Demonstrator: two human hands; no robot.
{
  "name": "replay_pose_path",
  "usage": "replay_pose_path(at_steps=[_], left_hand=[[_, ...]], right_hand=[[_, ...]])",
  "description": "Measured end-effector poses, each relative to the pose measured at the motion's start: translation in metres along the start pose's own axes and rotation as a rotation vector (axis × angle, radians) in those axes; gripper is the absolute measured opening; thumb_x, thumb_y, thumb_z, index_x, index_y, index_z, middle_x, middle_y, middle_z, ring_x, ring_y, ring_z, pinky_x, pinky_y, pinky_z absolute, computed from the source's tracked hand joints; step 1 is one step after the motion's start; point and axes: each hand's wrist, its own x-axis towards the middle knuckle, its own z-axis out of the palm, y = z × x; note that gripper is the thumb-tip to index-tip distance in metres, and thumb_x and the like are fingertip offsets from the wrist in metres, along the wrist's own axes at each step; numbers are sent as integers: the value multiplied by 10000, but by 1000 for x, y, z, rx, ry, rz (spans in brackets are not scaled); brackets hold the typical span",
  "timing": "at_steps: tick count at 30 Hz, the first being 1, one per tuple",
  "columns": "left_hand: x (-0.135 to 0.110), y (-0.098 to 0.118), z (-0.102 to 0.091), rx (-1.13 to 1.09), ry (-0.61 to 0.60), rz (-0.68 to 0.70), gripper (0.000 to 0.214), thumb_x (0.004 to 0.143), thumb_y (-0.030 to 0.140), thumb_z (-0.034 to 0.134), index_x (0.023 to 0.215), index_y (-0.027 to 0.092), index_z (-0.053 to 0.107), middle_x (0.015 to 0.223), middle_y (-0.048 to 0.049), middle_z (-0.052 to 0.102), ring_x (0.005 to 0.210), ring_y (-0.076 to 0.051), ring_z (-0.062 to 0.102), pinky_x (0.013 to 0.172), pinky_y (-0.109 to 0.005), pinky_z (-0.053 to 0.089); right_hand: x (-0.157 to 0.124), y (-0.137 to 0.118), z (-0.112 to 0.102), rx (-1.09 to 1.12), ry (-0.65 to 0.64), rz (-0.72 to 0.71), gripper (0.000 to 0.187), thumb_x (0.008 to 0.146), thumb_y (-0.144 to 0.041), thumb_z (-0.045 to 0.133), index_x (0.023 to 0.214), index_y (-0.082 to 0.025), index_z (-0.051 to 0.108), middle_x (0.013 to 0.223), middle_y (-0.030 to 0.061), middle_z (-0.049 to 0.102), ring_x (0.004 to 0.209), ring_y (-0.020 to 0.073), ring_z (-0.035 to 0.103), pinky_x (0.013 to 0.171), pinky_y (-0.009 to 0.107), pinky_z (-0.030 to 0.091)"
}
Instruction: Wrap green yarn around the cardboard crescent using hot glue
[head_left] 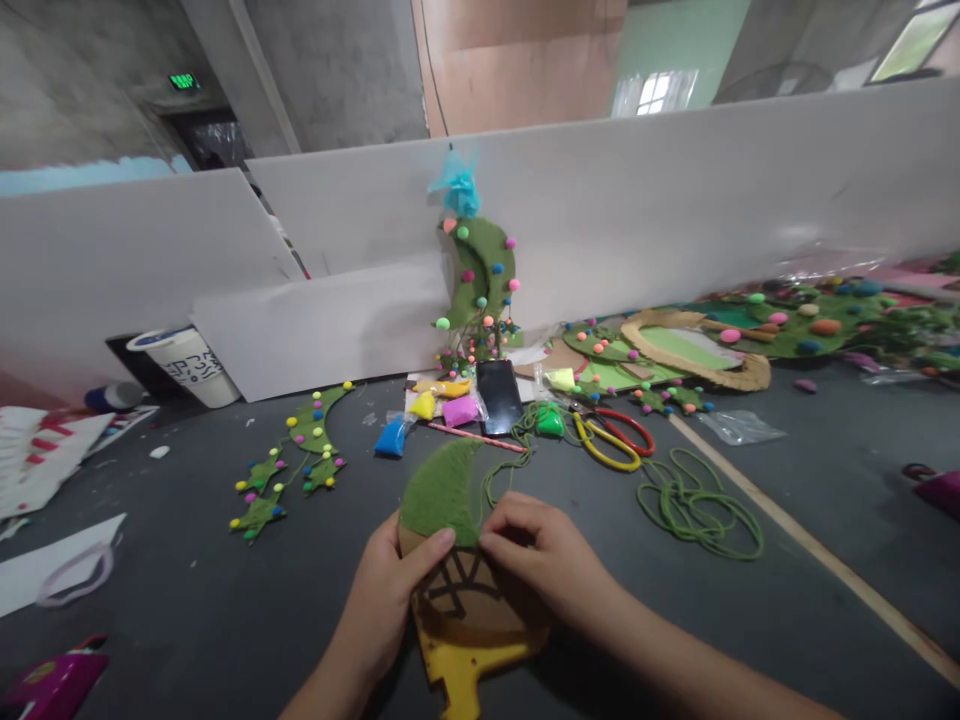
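A cardboard crescent [446, 500], half wrapped in green string, lies between both hands near the front of the dark floor. My left hand [386, 590] grips its lower left edge, thumb pressed on the green wrapping. My right hand [544, 555] pinches the string against the crescent's right side. The bare brown cardboard part [469, 600] carries black drawn lines. Under it sits a yellow tool [465, 665]. Green string [506, 465] trails from the crescent toward the back.
A loose coil of green cord [697, 505] lies right of my hands. Scissors with yellow and red handles [611, 440], a black phone [500, 395], coloured clay packets [450, 410] and finished green crescents with pom-poms [300, 455] lie behind. A decorated crescent [480, 270] leans on white boards [675, 200].
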Motion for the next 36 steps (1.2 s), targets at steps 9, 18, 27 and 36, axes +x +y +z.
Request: replay_pose_path(at_steps=[9, 18, 27, 36], left_hand=[[20, 28, -32, -240, 316, -9, 266, 546, 164, 796, 744, 148, 620, 549, 15, 679, 489, -180, 663, 489, -252, 527], [19, 17, -31, -206, 161, -113, 391, 559, 206, 817, 917, 149, 672, 706, -36, 746, 603, -225, 704, 569, -293, 551], [16, 20, -24, -240, 85, -109, 298, 605, 214, 804, 866, 150, 675, 665, -37, 729, 535, -186, 677, 556, -274, 540], [12, 13, -21, -267, 51, -129, 350, 595, 221, 813, 913, 137, 693, 758, -75, 749, 566, -200, 688, 551, -280, 544]], right_hand=[[23, 23, -44, -80, 228, 173, 294, 864, -361, 469, 711, -165, 625, 547, -26, 488, 550, 146, 495, 545, 241, 368], [19, 42, -20, -741, 5, -84, 224, 870, -100, 469, 936, -182, 668, 933, 79, 634, 872, 196, 586, 755, 271, 438], [21, 62, -7, -1065, -9, -190, 217, 814, 1, 514, 767, -166, 646, 832, 78, 638, 768, 218, 560, 634, 298, 373], [19, 35, -9, -480, 86, -25, 180, 911, -185, 407, 806, -188, 553, 644, -18, 569, 586, 133, 532, 546, 210, 360]])
